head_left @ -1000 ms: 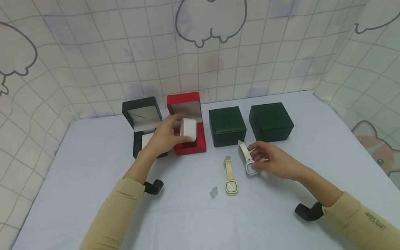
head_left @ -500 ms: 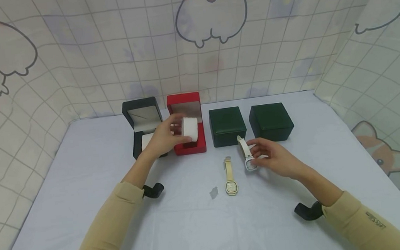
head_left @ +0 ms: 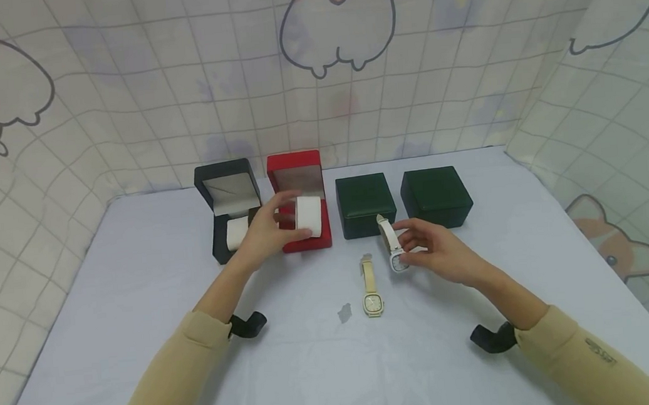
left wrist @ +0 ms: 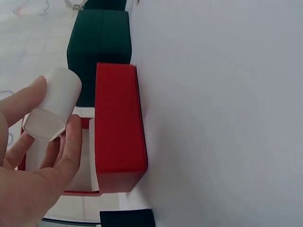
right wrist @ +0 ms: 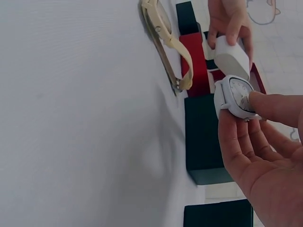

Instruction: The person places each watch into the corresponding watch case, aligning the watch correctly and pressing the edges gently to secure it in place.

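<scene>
A white watch cushion (head_left: 309, 216) is held in my left hand (head_left: 261, 237), thumb on one side and fingers on the other, over the open red watch box (head_left: 294, 160). In the left wrist view, the cushion (left wrist: 59, 99) is tilted, its flat end toward the camera. My right hand (head_left: 441, 251) pinches a white wristwatch (head_left: 390, 235) by its case, the strap stretching toward the back. Seen from the right wrist, the thumb lies on the edge of the watch's face (right wrist: 239, 92). A yellow wristwatch (head_left: 370, 287) lies on the table, left of the white one.
An open dark watch box (head_left: 223, 172) with its own white cushion (head_left: 237, 233) stands left of the red box. Two closed green boxes (head_left: 366, 203) stand to the right. A small grey patch (head_left: 345, 313) shows on the white tablecloth. Patterned cloth walls surround the table.
My right hand has moved slightly left and toward the back with the white wristwatch. The cushion in my left hand has come a little nearer and turned slightly. The head view has shifted a bit.
</scene>
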### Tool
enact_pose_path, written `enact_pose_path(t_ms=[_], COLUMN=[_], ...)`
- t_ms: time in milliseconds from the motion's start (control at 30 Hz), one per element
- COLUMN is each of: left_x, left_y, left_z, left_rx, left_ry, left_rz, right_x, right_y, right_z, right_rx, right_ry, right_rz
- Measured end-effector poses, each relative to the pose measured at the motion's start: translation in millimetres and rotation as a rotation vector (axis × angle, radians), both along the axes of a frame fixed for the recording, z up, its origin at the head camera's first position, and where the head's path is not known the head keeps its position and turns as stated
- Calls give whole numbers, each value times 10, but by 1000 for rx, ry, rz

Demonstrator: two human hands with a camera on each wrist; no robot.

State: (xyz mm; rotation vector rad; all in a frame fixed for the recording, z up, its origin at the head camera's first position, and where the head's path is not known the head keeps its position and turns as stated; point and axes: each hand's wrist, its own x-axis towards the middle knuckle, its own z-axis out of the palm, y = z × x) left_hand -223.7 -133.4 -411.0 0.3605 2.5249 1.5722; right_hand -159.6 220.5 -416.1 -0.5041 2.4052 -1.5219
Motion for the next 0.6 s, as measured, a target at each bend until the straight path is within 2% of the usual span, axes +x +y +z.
enact_pose_path(t_ms=[300, 600], left_x=[193, 283], left_y=[81, 149], left_z=[-5, -76], left_rx=[63, 120], left_ry=[-25, -53], left_rz=[-31, -74], right_x=[-57, -87], right_y=[-94, -172], right_z=[64, 100], right_rx=[-19, -42], right_ry=[18, 9], right_rz=[18, 30])
